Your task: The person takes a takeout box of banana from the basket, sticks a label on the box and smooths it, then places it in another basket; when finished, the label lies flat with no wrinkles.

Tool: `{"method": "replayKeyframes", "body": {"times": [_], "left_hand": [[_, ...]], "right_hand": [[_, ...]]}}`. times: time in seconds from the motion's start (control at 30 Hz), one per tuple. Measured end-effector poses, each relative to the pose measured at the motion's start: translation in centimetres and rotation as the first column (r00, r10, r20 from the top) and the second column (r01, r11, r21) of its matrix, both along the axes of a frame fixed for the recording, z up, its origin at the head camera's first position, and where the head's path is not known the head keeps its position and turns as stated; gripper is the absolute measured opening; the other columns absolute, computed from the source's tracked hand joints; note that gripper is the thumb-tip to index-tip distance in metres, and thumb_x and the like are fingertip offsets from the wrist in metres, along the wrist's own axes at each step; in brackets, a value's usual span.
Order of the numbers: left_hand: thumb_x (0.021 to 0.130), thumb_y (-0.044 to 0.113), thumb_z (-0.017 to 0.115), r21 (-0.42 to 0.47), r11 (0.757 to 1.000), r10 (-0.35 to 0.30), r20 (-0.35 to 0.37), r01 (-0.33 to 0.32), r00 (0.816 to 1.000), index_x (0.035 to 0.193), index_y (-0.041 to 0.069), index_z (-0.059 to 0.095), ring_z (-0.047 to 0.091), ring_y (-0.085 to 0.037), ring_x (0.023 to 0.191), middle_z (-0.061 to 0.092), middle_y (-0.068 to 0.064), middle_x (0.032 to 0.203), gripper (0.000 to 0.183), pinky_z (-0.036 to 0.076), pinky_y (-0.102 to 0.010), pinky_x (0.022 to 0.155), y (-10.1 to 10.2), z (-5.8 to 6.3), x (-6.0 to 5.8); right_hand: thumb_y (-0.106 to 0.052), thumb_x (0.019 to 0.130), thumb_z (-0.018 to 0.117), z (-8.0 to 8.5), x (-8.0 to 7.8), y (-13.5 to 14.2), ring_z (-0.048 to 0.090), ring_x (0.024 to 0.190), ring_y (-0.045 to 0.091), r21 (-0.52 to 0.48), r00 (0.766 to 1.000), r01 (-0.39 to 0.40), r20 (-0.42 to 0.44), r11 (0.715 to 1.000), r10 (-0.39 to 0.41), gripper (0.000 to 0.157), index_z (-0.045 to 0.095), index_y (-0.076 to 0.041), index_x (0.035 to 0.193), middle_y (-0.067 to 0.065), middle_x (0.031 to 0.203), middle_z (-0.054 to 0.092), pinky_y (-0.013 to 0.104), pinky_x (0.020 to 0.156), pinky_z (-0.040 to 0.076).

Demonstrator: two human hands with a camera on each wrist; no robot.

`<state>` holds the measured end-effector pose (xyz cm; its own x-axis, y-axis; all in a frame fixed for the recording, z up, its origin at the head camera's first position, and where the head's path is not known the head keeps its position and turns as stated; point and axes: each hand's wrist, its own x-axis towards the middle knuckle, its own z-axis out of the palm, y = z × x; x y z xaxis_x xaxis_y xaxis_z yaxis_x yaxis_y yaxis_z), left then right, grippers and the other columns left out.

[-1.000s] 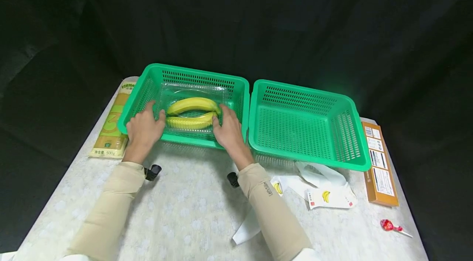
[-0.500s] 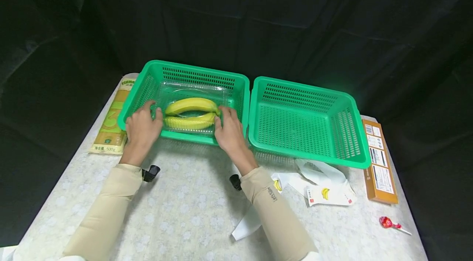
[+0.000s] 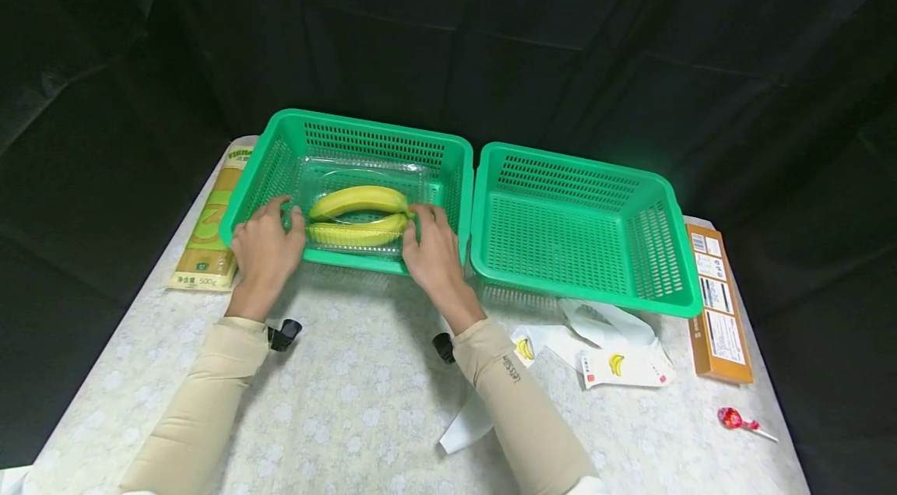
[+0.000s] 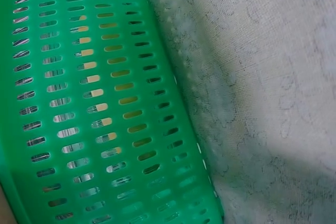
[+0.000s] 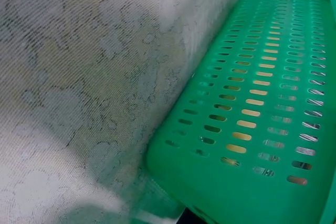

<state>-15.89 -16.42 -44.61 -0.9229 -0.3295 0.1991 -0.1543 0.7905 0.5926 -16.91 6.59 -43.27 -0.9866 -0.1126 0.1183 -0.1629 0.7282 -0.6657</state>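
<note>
A clear plastic container (image 3: 328, 168) with yellow bananas (image 3: 359, 200) lies inside the left green basket (image 3: 378, 124). My left hand (image 3: 269, 246) reaches over the basket's front rim and holds the container's left end, thumb toward the bananas. At the opposite end, my right hand (image 3: 430, 250) grips the container, its thumb beside the banana tips. Both wrist views face the basket's slotted front wall (image 4: 105, 93), and yellow shows through the slots. In those views the fingers are hidden behind the wall.
To the right stands a second green basket (image 3: 554, 246). A yellow-green 500g packet (image 3: 210, 234) lies at left, an orange box (image 3: 720, 308) at right. White banana-printed packaging (image 3: 624, 366) and a red lollipop (image 3: 732, 418) lie on the patterned tablecloth (image 3: 336, 401).
The container with the bananas has shifted slightly left within the basket, both hands moving along with it. The other things on the table stay in place.
</note>
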Motion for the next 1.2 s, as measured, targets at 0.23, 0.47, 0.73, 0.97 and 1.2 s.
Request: {"method": "replayKeyframes", "body": {"times": [0.23, 0.47, 0.73, 0.97, 1.2], "left_hand": [[0.103, 0.030, 0.045, -0.004, 1.000, 0.001, 0.000, -0.001, 1.000, 0.134, 0.006, 0.061, 0.062, -0.048, 0.112, 0.065, -0.025, 0.131, 0.042, 0.042, -0.059, 0.095, 0.0, -0.2, 0.0], [0.103, 0.030, 0.046, 0.042, 0.999, -0.008, -0.023, 0.009, 1.000, 0.134, 0.006, 0.062, 0.062, -0.052, 0.111, 0.066, -0.026, 0.129, 0.043, 0.044, -0.062, 0.092, -0.2, 0.1, 0.1], [0.102, 0.028, 0.047, 0.083, 0.996, -0.009, -0.069, 0.015, 0.998, 0.132, 0.005, 0.064, 0.065, -0.050, 0.103, 0.070, -0.024, 0.118, 0.041, 0.049, -0.062, 0.082, -0.4, 0.7, 0.2], [0.102, 0.029, 0.047, 0.089, 0.996, 0.001, -0.092, 0.007, 0.996, 0.131, 0.007, 0.065, 0.066, -0.046, 0.100, 0.071, -0.022, 0.112, 0.041, 0.048, -0.061, 0.083, -0.4, 0.6, 0.3], [0.101, 0.030, 0.047, 0.097, 0.995, 0.021, -0.098, -0.011, 0.995, 0.130, 0.008, 0.066, 0.066, -0.039, 0.093, 0.071, -0.020, 0.104, 0.041, 0.047, -0.058, 0.081, -0.2, 0.4, 0.5]], "right_hand": [[-0.017, 0.105, 0.045, -0.1, 0.0, 0.0, 0.064, 0.112, 0.039, -0.001, 1.000, 0.000, 0.007, 1.000, 0.000, 0.038, 0.056, -0.006, 0.139, 0.022, 0.147, 0.049, 0.050, 0.082, 0.056], [-0.017, 0.106, 0.044, 0.2, 0.2, 0.2, 0.057, 0.127, 0.040, -0.027, 1.000, -0.013, 0.022, 1.000, 0.013, 0.038, 0.056, -0.005, 0.139, 0.022, 0.148, 0.048, 0.055, 0.100, 0.051], [-0.019, 0.106, 0.043, 0.9, 0.7, 0.6, 0.056, 0.128, 0.038, -0.063, 1.000, -0.009, 0.020, 0.998, 0.010, 0.038, 0.056, -0.007, 0.139, 0.019, 0.148, 0.047, 0.056, 0.102, 0.049], [-0.021, 0.106, 0.044, 0.7, 0.8, 0.7, 0.061, 0.117, 0.038, -0.067, 1.000, -0.003, -0.029, 0.998, 0.001, 0.037, 0.057, -0.008, 0.138, 0.019, 0.147, 0.047, 0.054, 0.094, 0.053], [-0.022, 0.106, 0.044, 0.4, 1.0, 0.8, 0.062, 0.114, 0.037, -0.077, 0.998, -0.006, -0.063, 0.997, 0.002, 0.037, 0.058, -0.007, 0.137, 0.020, 0.145, 0.048, 0.053, 0.090, 0.054]]}}
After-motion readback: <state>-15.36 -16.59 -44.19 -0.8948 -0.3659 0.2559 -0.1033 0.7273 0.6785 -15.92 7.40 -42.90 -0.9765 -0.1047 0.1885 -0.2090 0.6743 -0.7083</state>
